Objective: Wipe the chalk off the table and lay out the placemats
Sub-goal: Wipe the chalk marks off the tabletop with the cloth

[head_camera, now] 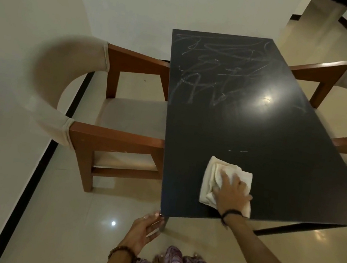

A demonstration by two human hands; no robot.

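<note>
A dark rectangular table (pixel 289 148) stretches away from me. White chalk scribbles (pixel 217 70) cover its far half, and a few short marks (pixel 238 151) lie nearer. A folded white cloth (pixel 213 177) rests on the near part of the tabletop. My right hand (pixel 232 193) presses flat on the cloth, fingers spread over it. My left hand (pixel 144 228) touches the table's near left corner with its fingertips, fingers apart, holding nothing. No placemats are in view.
A wooden armchair with beige padding (pixel 126 110) stands tucked against the table's left side. A matching chair (pixel 337 81) stands on the right. White walls lie left and beyond, with glossy tiled floor (pixel 78 218) below.
</note>
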